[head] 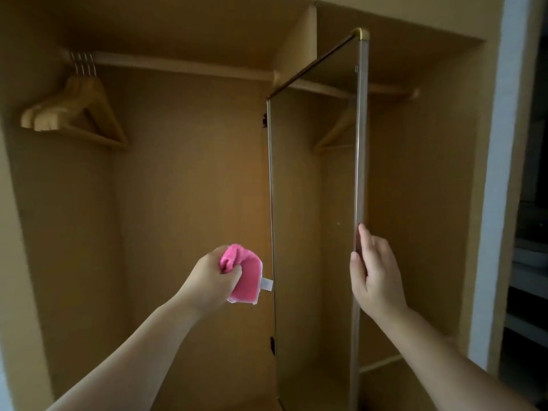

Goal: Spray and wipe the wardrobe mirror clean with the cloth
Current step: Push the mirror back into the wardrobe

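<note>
A tall wardrobe mirror (311, 203) in a thin brass frame stands swung out from its hinges inside an open wooden wardrobe. Its glass faces left and reflects the wardrobe's inside. My right hand (374, 269) grips the mirror's free front edge at about mid-height, thumb on the glass side and fingers behind. My left hand (212, 277) holds a bunched pink cloth (244, 275) with a white tag, a short way left of the mirror's hinged edge and apart from the glass. No spray bottle is in view.
Wooden hangers (74, 114) hang on the rail (184, 66) at the upper left. The wardrobe's back panel (189, 188) lies behind my left hand. A white door frame (498, 173) and dark shelving (530, 232) stand at the far right.
</note>
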`<state>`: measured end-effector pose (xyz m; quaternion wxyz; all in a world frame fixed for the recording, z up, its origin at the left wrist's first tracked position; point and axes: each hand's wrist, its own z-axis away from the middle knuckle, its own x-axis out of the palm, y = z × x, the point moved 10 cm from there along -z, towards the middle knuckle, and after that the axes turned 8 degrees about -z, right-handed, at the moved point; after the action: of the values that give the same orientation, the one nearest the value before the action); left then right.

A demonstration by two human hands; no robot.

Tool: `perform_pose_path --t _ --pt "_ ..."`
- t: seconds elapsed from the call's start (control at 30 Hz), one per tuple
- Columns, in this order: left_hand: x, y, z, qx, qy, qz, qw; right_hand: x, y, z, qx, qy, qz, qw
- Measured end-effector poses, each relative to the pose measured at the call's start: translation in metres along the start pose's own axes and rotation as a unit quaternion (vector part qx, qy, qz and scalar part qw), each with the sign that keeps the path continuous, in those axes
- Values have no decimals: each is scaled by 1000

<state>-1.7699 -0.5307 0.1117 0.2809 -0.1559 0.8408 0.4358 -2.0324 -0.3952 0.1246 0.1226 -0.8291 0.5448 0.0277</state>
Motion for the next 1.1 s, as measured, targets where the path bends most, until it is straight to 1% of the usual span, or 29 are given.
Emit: perform_pose_path --t 0.1,0.13,0.2,0.27,0.37,0.53,0.73,0.93,1.1 --pt "-3 -6 -2 -11 10 2 1000 25 -10 5 -25 -42 61 997" --pt "-3 -7 -3 -14 12 1 1000 33 -9 7 -19 -56 82 995" --pt "-4 -11 -4 -15 13 3 1000 39 -1 9 17 -57 103 993" --pt "-5 -15 -4 -16 14 1 1000 43 5 9 32 -63 111 991" --pt "-3 -20 -7 -20 15 -13 1000 51 5 9 28 -90 122 988" --pt "-1 -26 -12 -26 20 -30 999 67 10 4 49 -133 136 981" --pt "1 -33 -21 -16 40 -30 999 102 23 -4 33 -188 141 972" --pt "10 -48 -40 -40 54 -38 997 142 45 -15 16 -205 184 961" --pt "21 -56 -50 -51 48 -50 996 166 55 -21 3 -209 192 959"
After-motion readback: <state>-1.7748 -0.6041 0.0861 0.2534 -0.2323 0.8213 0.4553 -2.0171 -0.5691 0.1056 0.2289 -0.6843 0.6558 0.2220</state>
